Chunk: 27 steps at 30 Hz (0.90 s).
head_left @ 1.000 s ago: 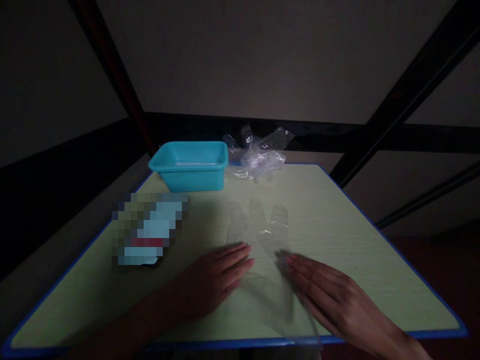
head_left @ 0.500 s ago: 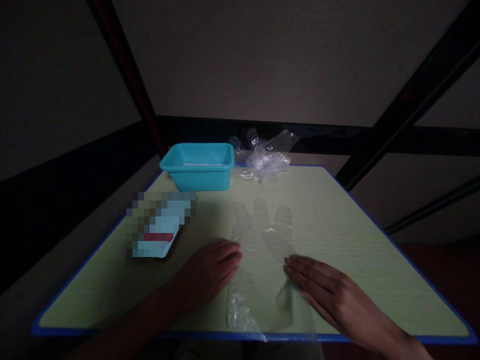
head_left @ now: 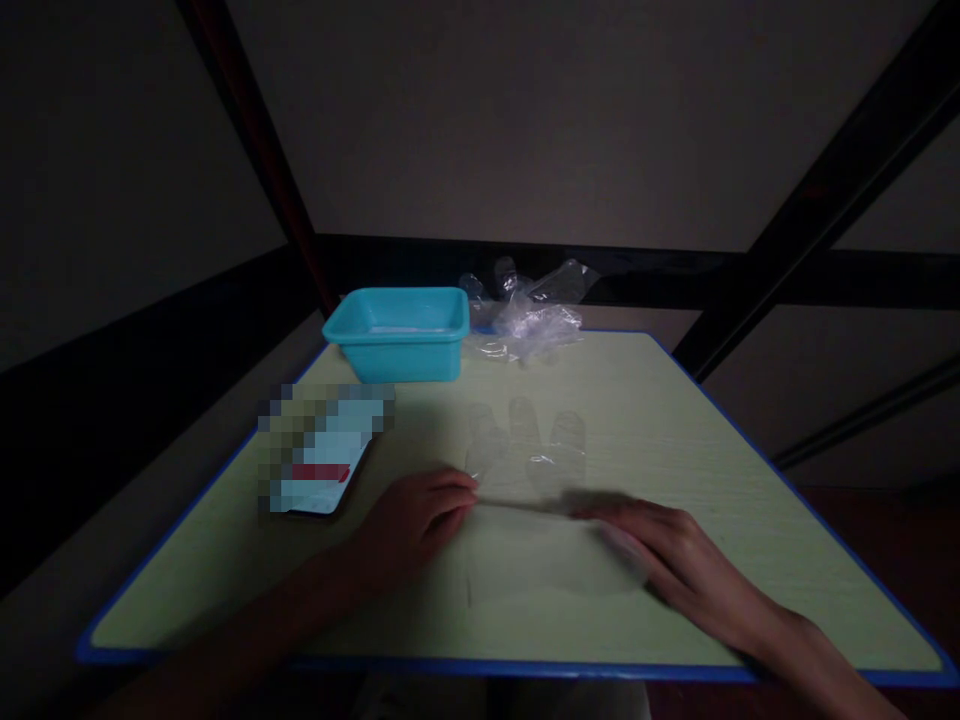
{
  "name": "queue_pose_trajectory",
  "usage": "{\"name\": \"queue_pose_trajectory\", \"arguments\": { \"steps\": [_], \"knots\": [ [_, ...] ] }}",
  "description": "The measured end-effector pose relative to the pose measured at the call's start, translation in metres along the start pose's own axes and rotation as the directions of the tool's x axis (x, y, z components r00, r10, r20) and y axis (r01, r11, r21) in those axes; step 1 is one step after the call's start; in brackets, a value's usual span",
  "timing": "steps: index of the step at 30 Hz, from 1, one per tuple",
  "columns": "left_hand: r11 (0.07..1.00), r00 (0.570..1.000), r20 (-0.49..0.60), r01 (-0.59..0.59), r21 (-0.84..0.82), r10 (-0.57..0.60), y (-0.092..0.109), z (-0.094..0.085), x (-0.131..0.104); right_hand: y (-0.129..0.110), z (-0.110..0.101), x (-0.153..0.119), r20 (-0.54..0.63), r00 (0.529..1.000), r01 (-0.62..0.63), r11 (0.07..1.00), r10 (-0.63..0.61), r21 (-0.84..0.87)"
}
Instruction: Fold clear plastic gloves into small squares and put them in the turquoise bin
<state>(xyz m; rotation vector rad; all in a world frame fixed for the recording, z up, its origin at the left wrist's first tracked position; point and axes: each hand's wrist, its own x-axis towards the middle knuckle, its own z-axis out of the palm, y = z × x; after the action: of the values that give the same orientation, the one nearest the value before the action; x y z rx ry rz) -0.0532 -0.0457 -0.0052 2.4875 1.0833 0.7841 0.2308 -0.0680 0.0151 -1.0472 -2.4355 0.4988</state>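
A clear disposable plastic glove [head_left: 526,455] lies on the table with its fingers pointing away from me. Its cuff part is folded up, and the fold runs as a taut line between my two hands. My left hand [head_left: 416,522] is closed, pinching the left end of that fold. At the right end, my right hand [head_left: 671,555] grips the folded plastic; its fingertips are smeared by motion. Some of the loose film shows beneath the right fingers.
A turquoise plastic basin [head_left: 401,360] stands at the back left. Beside it, a crumpled heap of clear plastic gloves [head_left: 529,318] reaches over the far edge. A phone [head_left: 322,490], partly pixelated, lies left of my hands. The pale table [head_left: 750,600] has a blue rim.
The glove's cuff, flat toward the table's near edge before, is now lifted and folded toward the fingers. My hands have gone from resting at its sides to gripping the fold.
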Motion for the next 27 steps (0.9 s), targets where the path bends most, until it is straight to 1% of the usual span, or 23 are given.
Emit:
{"name": "queue_pose_trajectory", "arguments": {
  "steps": [4,6,7,10,12,14,16,18,23,27],
  "knots": [
    [0.985,0.989,0.096,0.124,-0.123,-0.112,-0.001,-0.010,0.014,0.001,-0.007,0.015,0.040,0.990,-0.136,0.983,0.132,0.127],
    [0.965,0.968,0.160,0.217,-0.149,-0.193,-0.004,-0.014,0.022,0.005,-0.008,0.023,0.042,0.984,-0.179,0.961,0.174,0.212],
    [0.950,0.950,0.198,0.272,-0.152,-0.241,-0.005,-0.016,0.026,0.008,-0.007,0.027,0.049,0.979,-0.206,0.941,0.200,0.270],
    [0.887,0.885,0.300,0.422,-0.189,-0.357,-0.012,-0.018,0.037,0.017,-0.003,0.039,0.124,0.951,-0.309,0.830,0.284,0.465],
    [0.833,0.852,0.356,0.486,-0.265,-0.384,-0.015,-0.018,0.044,0.022,0.000,0.046,0.193,0.917,-0.395,0.736,0.349,0.550],
    [0.767,0.819,0.410,0.546,-0.338,-0.402,-0.017,-0.018,0.050,0.026,0.003,0.052,0.239,0.863,-0.495,0.655,0.445,0.571],
    [0.704,0.780,0.452,0.606,-0.371,-0.434,-0.019,-0.016,0.054,0.027,0.005,0.056,0.256,0.809,-0.571,0.601,0.530,0.560],
    [0.668,0.750,0.476,0.645,-0.371,-0.460,-0.020,-0.015,0.056,0.028,0.005,0.059,0.262,0.781,-0.605,0.580,0.567,0.546],
    [0.658,0.733,0.487,0.664,-0.355,-0.476,-0.022,-0.012,0.062,0.026,0.006,0.066,0.298,0.730,-0.665,0.541,0.615,0.514],
    [0.653,0.728,0.473,0.672,-0.349,-0.496,-0.024,-0.009,0.064,0.028,0.006,0.069,0.297,0.703,-0.692,0.528,0.646,0.492]
  ]
}}
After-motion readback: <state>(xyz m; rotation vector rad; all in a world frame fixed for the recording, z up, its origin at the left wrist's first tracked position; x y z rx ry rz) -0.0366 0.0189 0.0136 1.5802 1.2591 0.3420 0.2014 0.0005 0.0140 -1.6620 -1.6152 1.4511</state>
